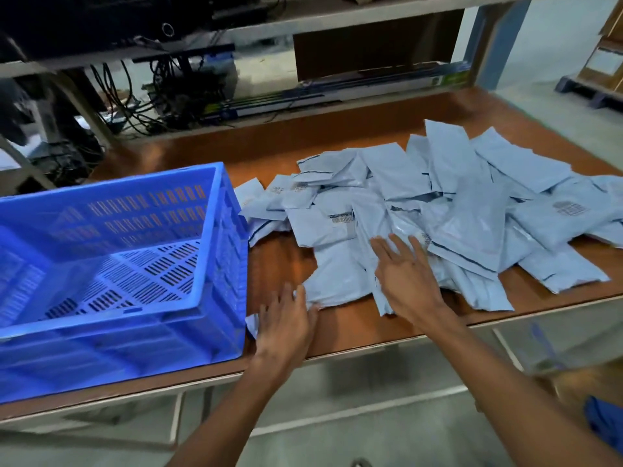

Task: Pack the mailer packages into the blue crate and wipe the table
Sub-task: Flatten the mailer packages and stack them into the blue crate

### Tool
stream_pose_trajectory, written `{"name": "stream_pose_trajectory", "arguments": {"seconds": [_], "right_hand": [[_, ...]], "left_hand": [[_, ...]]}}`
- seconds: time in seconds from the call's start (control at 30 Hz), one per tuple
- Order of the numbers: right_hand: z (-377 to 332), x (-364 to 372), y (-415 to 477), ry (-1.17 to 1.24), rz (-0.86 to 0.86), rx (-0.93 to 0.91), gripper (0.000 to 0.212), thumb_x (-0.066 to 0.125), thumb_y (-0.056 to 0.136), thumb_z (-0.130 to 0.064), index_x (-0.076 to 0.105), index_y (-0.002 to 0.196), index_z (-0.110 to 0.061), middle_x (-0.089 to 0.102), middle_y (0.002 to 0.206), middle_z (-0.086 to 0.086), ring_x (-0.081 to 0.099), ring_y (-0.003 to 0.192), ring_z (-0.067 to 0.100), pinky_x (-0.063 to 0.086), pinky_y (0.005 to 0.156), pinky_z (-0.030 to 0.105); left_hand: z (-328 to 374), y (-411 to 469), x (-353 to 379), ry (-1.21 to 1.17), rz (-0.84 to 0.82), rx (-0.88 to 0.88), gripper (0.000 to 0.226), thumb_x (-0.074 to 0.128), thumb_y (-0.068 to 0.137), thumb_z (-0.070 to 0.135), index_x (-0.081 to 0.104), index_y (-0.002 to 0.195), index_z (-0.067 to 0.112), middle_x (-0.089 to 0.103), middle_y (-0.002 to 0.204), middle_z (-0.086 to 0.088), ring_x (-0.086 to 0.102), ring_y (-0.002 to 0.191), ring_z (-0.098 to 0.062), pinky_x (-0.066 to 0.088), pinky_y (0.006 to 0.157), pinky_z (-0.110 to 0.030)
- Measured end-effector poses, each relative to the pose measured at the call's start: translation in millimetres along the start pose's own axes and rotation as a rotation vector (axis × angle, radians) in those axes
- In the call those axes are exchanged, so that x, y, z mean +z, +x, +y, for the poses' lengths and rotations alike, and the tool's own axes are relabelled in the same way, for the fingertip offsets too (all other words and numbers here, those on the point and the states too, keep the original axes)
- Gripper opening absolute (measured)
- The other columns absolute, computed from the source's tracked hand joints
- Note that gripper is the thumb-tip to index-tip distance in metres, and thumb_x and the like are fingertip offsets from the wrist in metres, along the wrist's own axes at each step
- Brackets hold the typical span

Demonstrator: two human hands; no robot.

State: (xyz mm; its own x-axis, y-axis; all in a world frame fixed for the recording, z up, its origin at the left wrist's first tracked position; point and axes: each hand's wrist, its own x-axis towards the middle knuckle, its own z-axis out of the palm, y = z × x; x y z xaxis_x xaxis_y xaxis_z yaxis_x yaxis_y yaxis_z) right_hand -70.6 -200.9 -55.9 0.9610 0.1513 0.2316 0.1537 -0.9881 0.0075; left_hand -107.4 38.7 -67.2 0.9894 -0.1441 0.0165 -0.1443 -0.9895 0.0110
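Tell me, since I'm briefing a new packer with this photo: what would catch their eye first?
First, the sprawling pile of pale blue mailer packages covering the right half of the brown table. Next, the big blue crate on the left, with nothing visible inside. Both hands reach toward the pile's near edge: the left hand at a package corner, the right hand spread flat on top.

The crate (pixel 111 264) runs off the left edge. Right of it, the mailers (pixel 438 214) overlap, burying lower ones (labels too small to read); the rightmost seem cut off. Both hands' palms face down, unseen.
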Motion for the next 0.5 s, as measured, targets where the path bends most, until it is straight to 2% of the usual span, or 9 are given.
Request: {"name": "stream_pose_trajectory", "arguments": {"seconds": [0.07, 0.13, 0.17, 0.2, 0.3, 0.37, 0.43, 0.5], "right_hand": [[-10, -11, -10, -0.001, 0.007, -0.049, 0.055, 0.059, 0.086, -0.022, 0.050, 0.139, -0.009, 0.055, 0.141, 0.006, 0.045, 0.134, 0.035, 0.028, 0.116, 0.050], [-22, -19, -23, 0.012, -0.078, -0.089, 0.050, 0.034, 0.092, -0.036, 0.054, 0.133, -0.015, 0.057, 0.138, 0.001, 0.046, 0.130, 0.030, 0.033, 0.111, 0.046], [-26, -21, -26, 0.054, -0.136, -0.066, 0.055, 0.025, 0.092, -0.041, 0.053, 0.133, -0.018, 0.054, 0.140, -0.001, 0.043, 0.132, 0.027, 0.034, 0.110, 0.044], [-27, -21, -24, 0.112, -0.157, -0.023, 0.056, 0.024, 0.093, -0.044, 0.050, 0.136, -0.021, 0.050, 0.144, -0.002, 0.038, 0.135, 0.026, 0.033, 0.110, 0.043], [-21, -7, -5, 0.208, -0.203, 0.032, 0.061, 0.035, 0.097, -0.053, 0.023, 0.153, -0.034, 0.022, 0.161, -0.001, 0.012, 0.149, 0.027, 0.020, 0.118, 0.046], [-19, 9, 3, 0.186, -0.298, 0.017, 0.067, 0.025, 0.095, -0.063, 0.001, 0.154, -0.042, -0.002, 0.165, -0.005, -0.005, 0.151, 0.027, 0.006, 0.122, 0.047], [-21, 22, 2, 0.157, -0.311, 0.030, 0.070, 0.006, 0.089, -0.068, -0.006, 0.154, -0.043, -0.011, 0.165, -0.007, -0.011, 0.151, 0.027, -0.001, 0.122, 0.046], [-22, 28, 1, 0.173, -0.273, 0.055, 0.072, -0.002, 0.088, -0.063, -0.001, 0.156, -0.038, -0.006, 0.165, -0.006, -0.007, 0.151, 0.028, 0.002, 0.123, 0.046]], "left_hand": [[2, -7, -9, -0.015, -0.040, -0.084, 0.055, 0.029, 0.101, 0.052, 0.036, 0.141, 0.015, 0.048, 0.137, -0.010, 0.055, 0.117, -0.032, 0.044, 0.093, -0.044], [8, -8, -17, -0.039, -0.059, -0.119, 0.056, 0.034, 0.099, 0.054, 0.033, 0.140, 0.015, 0.053, 0.131, -0.009, 0.060, 0.112, -0.032, 0.047, 0.089, -0.043], [11, -5, -19, -0.048, -0.043, -0.096, 0.057, 0.036, 0.097, 0.055, 0.033, 0.139, 0.017, 0.052, 0.131, -0.008, 0.058, 0.114, -0.032, 0.046, 0.090, -0.044], [12, 1, -18, -0.051, -0.005, -0.035, 0.059, 0.037, 0.096, 0.057, 0.031, 0.141, 0.020, 0.047, 0.135, -0.007, 0.052, 0.119, -0.032, 0.043, 0.094, -0.046], [8, 24, -5, -0.047, -0.005, 0.262, 0.068, 0.036, 0.091, 0.068, 0.019, 0.150, 0.040, 0.022, 0.158, 0.000, 0.025, 0.141, -0.030, 0.031, 0.108, -0.054], [3, 32, 9, -0.096, -0.061, 0.340, 0.067, 0.028, 0.092, 0.073, 0.007, 0.152, 0.050, 0.004, 0.164, 0.010, 0.008, 0.150, -0.027, 0.021, 0.114, -0.057], [0, 30, 19, -0.178, -0.039, 0.324, 0.064, 0.025, 0.095, 0.070, 0.000, 0.151, 0.052, -0.004, 0.164, 0.016, 0.006, 0.151, -0.024, 0.014, 0.119, -0.053], [0, 26, 26, -0.189, 0.018, 0.336, 0.060, 0.023, 0.100, 0.063, 0.001, 0.153, 0.048, -0.004, 0.164, 0.015, 0.008, 0.151, -0.019, 0.015, 0.121, -0.045]]}}
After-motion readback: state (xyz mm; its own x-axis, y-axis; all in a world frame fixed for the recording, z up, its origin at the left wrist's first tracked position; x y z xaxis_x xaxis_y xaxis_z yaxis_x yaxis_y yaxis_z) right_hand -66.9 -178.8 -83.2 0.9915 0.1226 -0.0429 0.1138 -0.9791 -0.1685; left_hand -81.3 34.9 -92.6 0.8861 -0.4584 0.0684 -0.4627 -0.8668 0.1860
